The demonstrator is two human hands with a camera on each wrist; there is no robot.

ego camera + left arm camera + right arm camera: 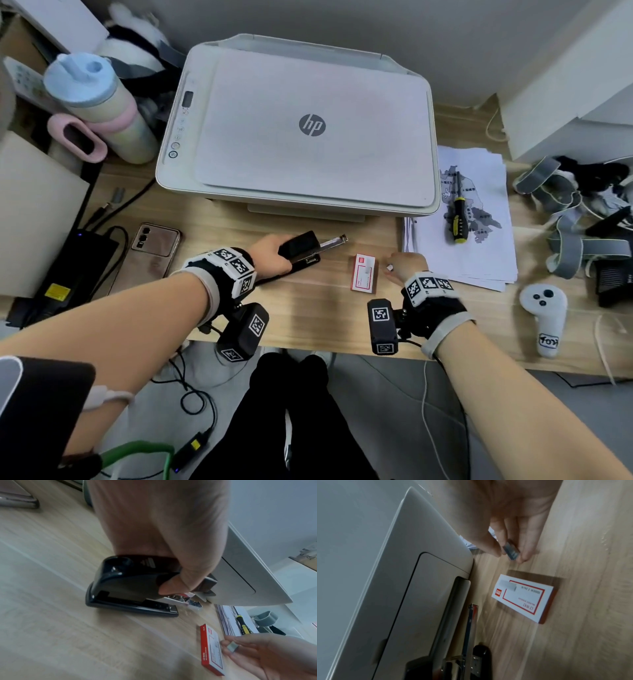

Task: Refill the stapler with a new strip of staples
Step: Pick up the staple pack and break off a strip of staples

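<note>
A black stapler (301,251) (130,586) (481,660) stands on the wooden desk in front of the printer, its metal staple tray (334,241) (471,622) slid out to the right. My left hand (270,255) (159,534) grips the stapler's body from above. A red and white staple box (363,273) (212,649) (523,597) lies flat to the stapler's right. Just right of the box, my right hand (406,265) (510,520) pinches a short grey strip of staples (389,267) (233,647) (511,551) between thumb and fingers, above the desk.
A white printer (301,126) fills the desk's back middle. A phone (154,251) lies to the left, a paper stack (479,240) with a screwdriver (458,219) to the right, and a white controller (544,318) near the front right edge. Bottles and straps crowd both sides.
</note>
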